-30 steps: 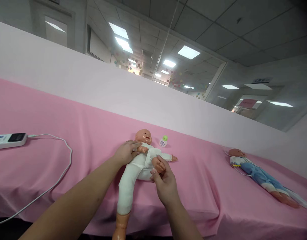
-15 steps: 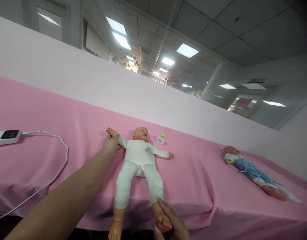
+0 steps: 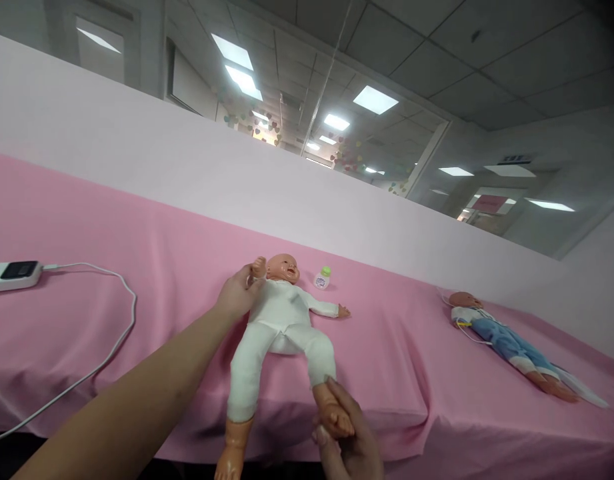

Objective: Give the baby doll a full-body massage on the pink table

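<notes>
A baby doll [image 3: 284, 307] with a white cloth body lies on its back on the pink cloth [image 3: 381, 360], head toward the wall. My left hand [image 3: 239, 292] is closed around the doll's arm on the left side, close to its head; the doll's small fist shows above my fingers. Lower down, my right hand [image 3: 351, 433] grips the doll's lower leg and foot on the right side, thumb beneath and fingers around the ankle. The doll's other arm rests stretched out on the cloth, and its other foot hangs at the front edge.
A small bottle with a green cap [image 3: 322, 278] stands beside the doll's head. Far right lies a second doll in blue trousers [image 3: 509, 343], with thin tubing. At left is a white device with a dark screen [image 3: 14, 275]; its white cable [image 3: 135, 307] runs toward the front edge.
My left hand has moved the doll's arm inward, from stretched out to beside the head. My right hand has shifted the held leg slightly up and to the right.
</notes>
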Demonstrator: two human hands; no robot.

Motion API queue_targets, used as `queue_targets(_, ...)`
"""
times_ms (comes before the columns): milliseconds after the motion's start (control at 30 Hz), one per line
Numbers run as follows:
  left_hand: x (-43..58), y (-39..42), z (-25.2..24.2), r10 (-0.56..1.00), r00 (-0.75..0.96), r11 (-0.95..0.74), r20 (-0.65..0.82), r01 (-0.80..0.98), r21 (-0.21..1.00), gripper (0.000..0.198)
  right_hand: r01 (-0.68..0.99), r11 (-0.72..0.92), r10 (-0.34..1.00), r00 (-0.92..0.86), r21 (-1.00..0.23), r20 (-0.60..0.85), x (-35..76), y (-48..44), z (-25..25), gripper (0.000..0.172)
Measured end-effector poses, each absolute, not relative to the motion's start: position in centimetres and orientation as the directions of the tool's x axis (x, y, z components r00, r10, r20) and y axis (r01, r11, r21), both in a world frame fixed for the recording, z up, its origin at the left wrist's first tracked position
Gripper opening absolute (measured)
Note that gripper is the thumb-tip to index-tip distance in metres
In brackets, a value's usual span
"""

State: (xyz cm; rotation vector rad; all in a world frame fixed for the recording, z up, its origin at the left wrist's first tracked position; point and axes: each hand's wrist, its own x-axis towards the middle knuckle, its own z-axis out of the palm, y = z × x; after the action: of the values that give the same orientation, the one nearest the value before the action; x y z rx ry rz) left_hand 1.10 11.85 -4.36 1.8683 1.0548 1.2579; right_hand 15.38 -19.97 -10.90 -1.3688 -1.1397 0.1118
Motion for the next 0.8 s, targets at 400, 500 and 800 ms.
queue_targets(400,1.9,11.6,-5.6,0.581,0.667,-0.810,0.468,0.413,0.417,0.053,0.285,0.266,0.764,0.520,-0.921,0.382,16.6,-11.3,-6.7,0.062)
queue_targets(500,1.9,11.6,-5.5,0.606,0.631,-0.790,0.484,0.402,0.464,0.056,0.259,0.266,0.779,0.509,-0.929,0.365,16.7,-10.3,-6.4,0.064)
queue_targets(800,0.8,12.6,-5.2,0.910,0.264,-0.378,0.319,0.213,0.901,0.046,0.332,0.196,0.768,0.534,-0.923,0.355,16.2,-16.1,-6.6,0.059)
